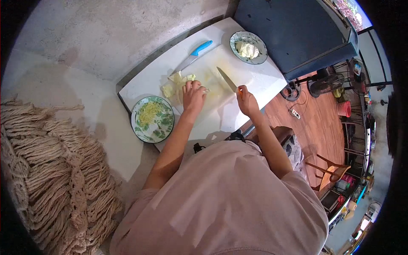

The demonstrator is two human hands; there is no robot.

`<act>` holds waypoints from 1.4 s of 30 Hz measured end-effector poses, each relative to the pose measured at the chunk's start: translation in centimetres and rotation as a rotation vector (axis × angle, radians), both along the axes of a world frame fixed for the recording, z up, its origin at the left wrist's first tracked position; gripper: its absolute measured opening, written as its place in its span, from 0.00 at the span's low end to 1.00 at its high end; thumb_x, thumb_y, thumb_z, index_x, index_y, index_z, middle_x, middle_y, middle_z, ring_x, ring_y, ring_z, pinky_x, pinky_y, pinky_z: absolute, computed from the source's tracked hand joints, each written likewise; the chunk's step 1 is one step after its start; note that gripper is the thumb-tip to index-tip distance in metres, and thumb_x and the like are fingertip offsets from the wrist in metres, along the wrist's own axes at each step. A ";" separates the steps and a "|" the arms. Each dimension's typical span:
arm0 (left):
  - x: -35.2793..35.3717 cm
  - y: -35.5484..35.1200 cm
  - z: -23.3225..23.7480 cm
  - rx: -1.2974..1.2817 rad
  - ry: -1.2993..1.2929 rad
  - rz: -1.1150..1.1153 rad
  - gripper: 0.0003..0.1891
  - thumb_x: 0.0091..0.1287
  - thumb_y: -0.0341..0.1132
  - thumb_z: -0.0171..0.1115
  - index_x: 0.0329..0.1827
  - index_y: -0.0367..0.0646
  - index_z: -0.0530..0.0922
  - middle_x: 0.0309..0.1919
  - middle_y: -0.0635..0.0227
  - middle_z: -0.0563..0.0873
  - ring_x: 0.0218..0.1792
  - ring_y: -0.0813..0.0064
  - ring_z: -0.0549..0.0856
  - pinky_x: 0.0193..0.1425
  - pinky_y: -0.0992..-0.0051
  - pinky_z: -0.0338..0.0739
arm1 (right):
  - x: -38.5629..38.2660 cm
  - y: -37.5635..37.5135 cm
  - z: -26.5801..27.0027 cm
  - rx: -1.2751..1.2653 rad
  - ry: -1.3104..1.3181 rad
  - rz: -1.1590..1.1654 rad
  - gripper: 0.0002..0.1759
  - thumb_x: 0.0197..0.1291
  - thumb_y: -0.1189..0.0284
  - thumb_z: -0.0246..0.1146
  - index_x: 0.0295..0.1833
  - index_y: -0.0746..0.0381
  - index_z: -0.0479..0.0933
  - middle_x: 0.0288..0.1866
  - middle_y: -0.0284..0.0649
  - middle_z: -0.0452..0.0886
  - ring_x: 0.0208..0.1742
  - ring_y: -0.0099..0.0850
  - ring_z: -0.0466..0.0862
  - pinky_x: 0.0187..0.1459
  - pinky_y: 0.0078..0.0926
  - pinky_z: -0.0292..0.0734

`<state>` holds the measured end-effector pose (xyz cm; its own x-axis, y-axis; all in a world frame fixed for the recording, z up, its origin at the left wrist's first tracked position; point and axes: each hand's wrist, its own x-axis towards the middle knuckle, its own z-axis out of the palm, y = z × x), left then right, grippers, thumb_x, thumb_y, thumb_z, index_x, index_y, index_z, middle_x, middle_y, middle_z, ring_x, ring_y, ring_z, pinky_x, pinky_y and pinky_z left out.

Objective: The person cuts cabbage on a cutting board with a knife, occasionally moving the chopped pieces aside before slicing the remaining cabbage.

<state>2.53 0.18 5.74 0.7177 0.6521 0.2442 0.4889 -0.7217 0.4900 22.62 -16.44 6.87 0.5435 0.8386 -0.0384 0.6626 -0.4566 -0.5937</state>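
My left fingers (190,86) curl down over pale leaves (168,90) on the bench (272,80); can't tell if pinching. My right fingers (243,92) wrap the knife (227,79) handle, blade apart from leaves. Blue knife (200,48) lies beyond. Shreds (148,112) in left bowl (154,135), pale lump (247,49) in far-right bowl (260,44).

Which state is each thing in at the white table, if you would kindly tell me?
Orange-handled knife: gripped in the right hand, blade apart from the leaf pieces.
Blue-handled knife: lying flat, unheld.
Leaf pieces: cut, loose beside the left hand.
Near plate: holding fine shreds.
Far plate: holding pale pieces.
Left hand: fingers bent, palm down.
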 end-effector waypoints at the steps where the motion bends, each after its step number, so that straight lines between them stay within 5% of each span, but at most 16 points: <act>1: 0.6 -0.3 -0.3 -0.020 -0.005 -0.022 0.12 0.57 0.32 0.75 0.44 0.47 0.89 0.52 0.69 0.80 0.61 0.63 0.73 0.66 0.59 0.66 | -0.4 0.1 -0.4 -0.004 0.046 -0.031 0.15 0.74 0.64 0.55 0.58 0.63 0.69 0.39 0.66 0.84 0.43 0.66 0.84 0.43 0.60 0.79; 6: 1.7 -1.2 -0.8 -0.205 -0.123 0.007 0.12 0.62 0.30 0.70 0.49 0.45 0.85 0.46 0.65 0.81 0.54 0.59 0.78 0.61 0.60 0.71 | -4.2 -1.0 -2.0 -0.138 0.183 -0.003 0.20 0.76 0.59 0.52 0.57 0.65 0.71 0.42 0.69 0.83 0.48 0.66 0.83 0.50 0.61 0.76; 10: 1.7 -1.6 -2.9 -0.108 -0.204 -0.067 0.12 0.64 0.30 0.68 0.50 0.43 0.83 0.43 0.63 0.81 0.49 0.58 0.80 0.58 0.59 0.74 | -5.1 -1.4 -2.6 -0.116 0.006 0.127 0.16 0.77 0.63 0.50 0.51 0.67 0.67 0.31 0.64 0.83 0.35 0.63 0.85 0.37 0.58 0.81; 17: 0.8 -2.2 -4.5 -0.067 -0.267 -0.071 0.11 0.64 0.26 0.66 0.48 0.45 0.86 0.41 0.63 0.80 0.48 0.59 0.80 0.57 0.61 0.76 | -5.7 -0.1 -1.5 -0.276 -0.129 0.200 0.13 0.75 0.65 0.52 0.50 0.66 0.66 0.26 0.62 0.83 0.30 0.63 0.85 0.33 0.61 0.80; 19: 0.8 -2.0 -4.8 -0.067 -0.252 -0.072 0.11 0.63 0.26 0.65 0.48 0.46 0.87 0.41 0.64 0.80 0.47 0.59 0.79 0.56 0.61 0.76 | -6.0 -0.2 -1.9 -0.201 -0.218 0.269 0.13 0.74 0.67 0.53 0.49 0.68 0.66 0.23 0.58 0.83 0.26 0.57 0.86 0.29 0.52 0.83; 42: 0.2 -2.0 -5.1 -0.053 -0.200 -0.104 0.19 0.60 0.23 0.64 0.52 0.51 0.90 0.42 0.68 0.80 0.49 0.64 0.80 0.59 0.63 0.75 | -7.1 -0.1 -0.2 -0.378 -0.275 0.280 0.13 0.73 0.66 0.55 0.49 0.66 0.68 0.26 0.56 0.85 0.28 0.55 0.87 0.33 0.53 0.83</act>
